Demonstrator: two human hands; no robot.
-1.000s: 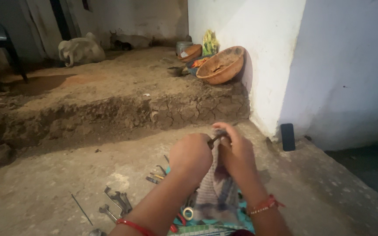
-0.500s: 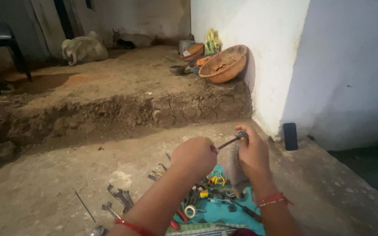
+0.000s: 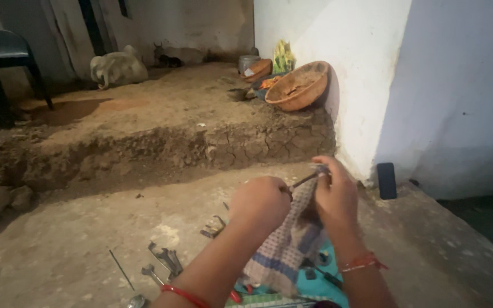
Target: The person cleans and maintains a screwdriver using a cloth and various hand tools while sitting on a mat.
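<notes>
My left hand [image 3: 262, 201] is closed around one end of a thin metal rod-like tool [image 3: 304, 181]. My right hand [image 3: 334, 195] grips the tool's other end through a checked cloth [image 3: 287, 242] that hangs down between my forearms. Both hands are raised above a turquoise mat [image 3: 332, 280] on the ground, where small tools and parts lie. Both wrists wear red bands.
Spanners [image 3: 164, 260] and a thin rod [image 3: 121, 269] lie on the concrete floor at the left. A cracked earthen step [image 3: 161, 149] rises ahead. Clay bowls [image 3: 299, 86] lean on the white wall. A dark phone [image 3: 386, 180] stands against the wall at the right; a dark chair [image 3: 1, 68] is far left.
Both hands have stayed together on the tool, shifting slightly right and up in view. The cloth now hangs lower and covers more of the mat.
</notes>
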